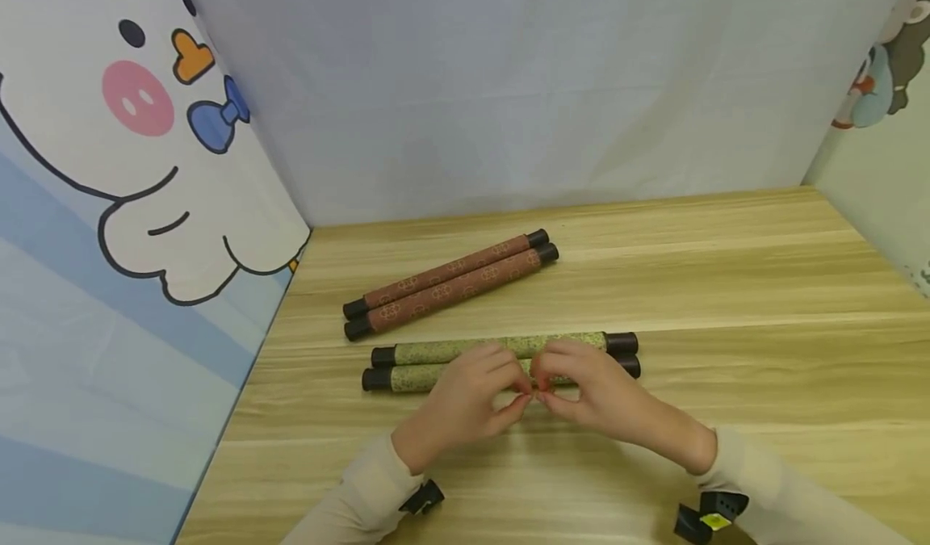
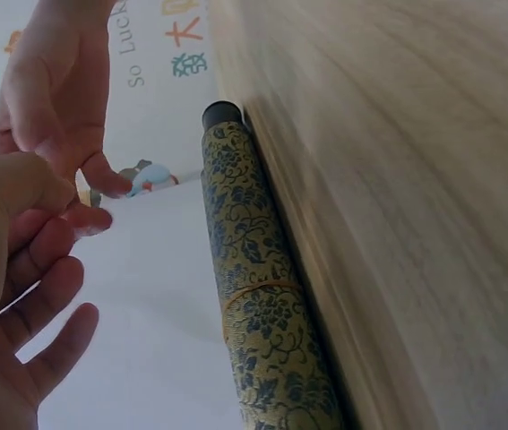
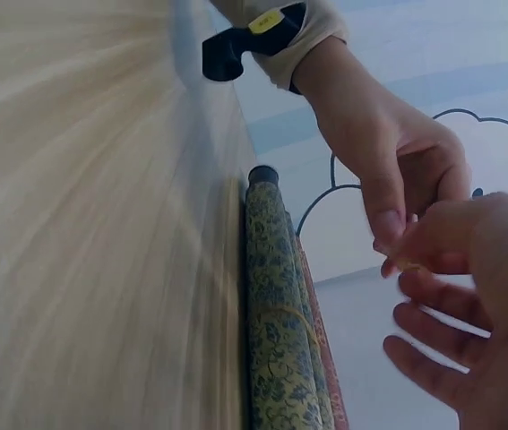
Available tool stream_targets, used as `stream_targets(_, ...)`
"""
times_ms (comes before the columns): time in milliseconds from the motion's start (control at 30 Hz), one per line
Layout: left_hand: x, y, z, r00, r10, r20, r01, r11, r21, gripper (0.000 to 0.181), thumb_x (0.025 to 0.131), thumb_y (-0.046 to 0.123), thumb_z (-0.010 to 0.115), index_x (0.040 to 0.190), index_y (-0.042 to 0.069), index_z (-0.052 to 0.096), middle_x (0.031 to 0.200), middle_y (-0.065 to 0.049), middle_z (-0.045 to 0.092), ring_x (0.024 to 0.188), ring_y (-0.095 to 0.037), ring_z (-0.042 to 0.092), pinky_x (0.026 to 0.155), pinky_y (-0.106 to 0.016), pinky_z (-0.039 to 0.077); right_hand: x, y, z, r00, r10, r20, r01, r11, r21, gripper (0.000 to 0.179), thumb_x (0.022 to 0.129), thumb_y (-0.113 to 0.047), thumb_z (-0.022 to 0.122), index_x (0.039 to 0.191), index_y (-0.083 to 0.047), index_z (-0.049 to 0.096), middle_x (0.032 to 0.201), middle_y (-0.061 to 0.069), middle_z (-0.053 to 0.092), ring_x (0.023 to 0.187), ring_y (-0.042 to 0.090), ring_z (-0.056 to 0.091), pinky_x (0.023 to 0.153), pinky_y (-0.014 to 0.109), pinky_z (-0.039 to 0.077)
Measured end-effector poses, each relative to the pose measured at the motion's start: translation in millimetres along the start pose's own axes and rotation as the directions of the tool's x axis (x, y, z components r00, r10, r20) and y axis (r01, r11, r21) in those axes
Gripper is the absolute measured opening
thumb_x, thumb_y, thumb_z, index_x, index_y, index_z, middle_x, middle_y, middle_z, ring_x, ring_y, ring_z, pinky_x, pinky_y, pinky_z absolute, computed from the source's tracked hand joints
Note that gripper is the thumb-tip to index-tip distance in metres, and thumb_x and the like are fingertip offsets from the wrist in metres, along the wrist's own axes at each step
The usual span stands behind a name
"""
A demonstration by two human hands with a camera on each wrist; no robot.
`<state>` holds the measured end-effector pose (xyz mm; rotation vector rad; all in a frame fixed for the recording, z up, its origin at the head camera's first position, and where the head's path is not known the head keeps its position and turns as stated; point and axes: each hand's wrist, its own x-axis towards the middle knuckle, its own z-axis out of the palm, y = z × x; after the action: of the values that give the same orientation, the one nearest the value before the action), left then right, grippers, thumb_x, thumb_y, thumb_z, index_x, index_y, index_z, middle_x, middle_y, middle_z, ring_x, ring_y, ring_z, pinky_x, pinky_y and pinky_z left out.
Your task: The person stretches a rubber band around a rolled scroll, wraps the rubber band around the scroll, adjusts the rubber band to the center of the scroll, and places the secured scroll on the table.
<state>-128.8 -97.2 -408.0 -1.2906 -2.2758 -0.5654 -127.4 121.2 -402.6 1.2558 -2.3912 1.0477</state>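
Over the near edge of two green patterned scrolls [image 1: 429, 354] with dark end knobs, my two hands meet fingertip to fingertip. The left hand [image 1: 472, 391] pinches a thin yellowish band [image 3: 406, 264] between thumb and forefinger. From the other side, the right hand [image 1: 603, 391] pinches the same band, its other fingers spread loosely in the right wrist view. Most of the band is hidden by the fingertips. The nearer green scroll [image 2: 258, 233] lies on the table with a thin band [image 2: 262, 287] round its middle. Both hands are raised above the scrolls.
Two reddish-brown scrolls [image 1: 450, 282] with dark knobs lie slanted behind the green pair. The wooden table [image 1: 726, 303] meets a pale cloth wall [image 1: 545, 85] at the back. A cartoon-printed panel [image 1: 145, 206] stands along the left side.
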Motion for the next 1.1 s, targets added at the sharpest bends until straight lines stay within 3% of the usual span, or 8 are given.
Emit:
stream_targets(167,0.8,2.3,-0.3,0.997,-0.036,0.062,0.034,0.999,0.033,0.016,0.079,0.014,0.077,0.08,0.021,0.063,0.079,0.011,0.063,0.077,-0.005,0.054,0.07,-0.018,0.045,-1.9,-1,1,0.999,0.034,0.01,-0.036,0.963,0.268,0.022,0.087,0.0,0.069,0.088,-0.019,0.06,0.089,-0.005,0.066,0.084,0.004,0.062,0.075,0.025,0.056)
stream_targets(300,0.3,2.1,-0.2,0.993,-0.076,0.092,0.069,0.995,0.078,0.019,0.077,0.016,0.076,0.078,0.022,0.059,0.077,0.011,0.061,0.075,-0.006,0.052,0.068,-0.019,0.043,-3.8,-2,-1,0.988,0.044,0.151,-0.091,0.944,0.318,0.018,0.091,-0.002,0.066,0.089,-0.018,0.058,0.081,-0.005,0.063,0.078,0.001,0.06,0.071,0.023,0.056)
stream_targets(367,-0.8,0.8,-0.1,0.993,-0.082,0.083,0.075,0.994,0.082,0.019,0.078,0.016,0.075,0.077,0.022,0.057,0.076,0.011,0.059,0.073,-0.006,0.05,0.067,-0.018,0.042,-3.4,-2,-2,0.973,0.078,0.216,-0.131,0.96,0.247,0.017,0.091,-0.005,0.067,0.088,-0.019,0.058,0.078,-0.008,0.062,0.073,-0.003,0.057,0.065,0.02,0.053)
stream_targets(467,-2.5,-2.3,-2.4,0.997,-0.065,0.032,0.062,0.996,0.062,0.02,0.078,0.013,0.073,0.075,0.021,0.056,0.075,0.01,0.058,0.072,-0.006,0.049,0.065,-0.018,0.041,-3.2,-1,-6,0.952,0.155,0.262,-0.167,0.986,0.022,0.012,0.091,-0.014,0.068,0.086,-0.023,0.063,0.073,-0.014,0.058,0.066,-0.006,0.047,0.059,0.017,0.046)
stream_targets(600,-4.5,-8.2,-9.1,0.998,-0.029,-0.052,0.031,0.999,0.034,0.023,0.077,0.01,0.074,0.074,0.021,0.054,0.075,0.01,0.058,0.071,-0.007,0.048,0.064,-0.02,0.041,-6.3,1,-13,0.949,0.186,0.253,-0.137,0.97,-0.199,0.006,0.09,-0.021,0.071,0.085,-0.024,0.073,0.072,-0.017,0.063,0.063,-0.003,0.043,0.062,0.018,0.042)
stream_targets(833,-4.0,-5.7,-9.2,0.997,0.069,0.041,-0.065,0.993,-0.095,0.021,0.083,0.007,0.07,0.077,0.018,0.054,0.094,0.006,0.068,0.088,-0.01,0.059,0.077,-0.019,0.05,-4.9,2,-19,0.975,0.151,0.161,-0.103,0.956,-0.276,0.015,0.091,-0.02,0.069,0.103,-0.019,0.077,0.088,-0.008,0.074,0.069,0.006,0.057,0.059,0.015,0.041)
stream_targets(1000,-3.7,2.6,-4.3,0.988,0.103,0.117,-0.086,0.986,-0.143,0.018,0.085,0.008,0.07,0.081,0.019,0.057,0.09,0.009,0.068,0.081,-0.006,0.057,0.071,-0.012,0.045,-3.2,-2,-22,0.948,0.209,0.24,-0.142,0.953,-0.269,0.027,0.093,-0.017,0.063,0.117,-0.012,0.073,0.093,-0.004,0.075,0.068,0.002,0.053,0.057,0.015,0.04)
stream_targets(1100,-4.0,5.8,-3.4,0.984,0.09,0.155,-0.07,0.989,-0.133,0.01,0.088,0.013,0.07,0.086,0.021,0.065,0.088,0.011,0.066,0.079,-0.003,0.055,0.071,-0.012,0.045,-0.2,-4,-23,0.941,0.248,0.229,-0.181,0.943,-0.278,0.028,0.094,-0.017,0.064,0.12,-0.009,0.071,0.088,-0.004,0.075,0.062,-0.003,0.052,0.054,0.015,0.04)
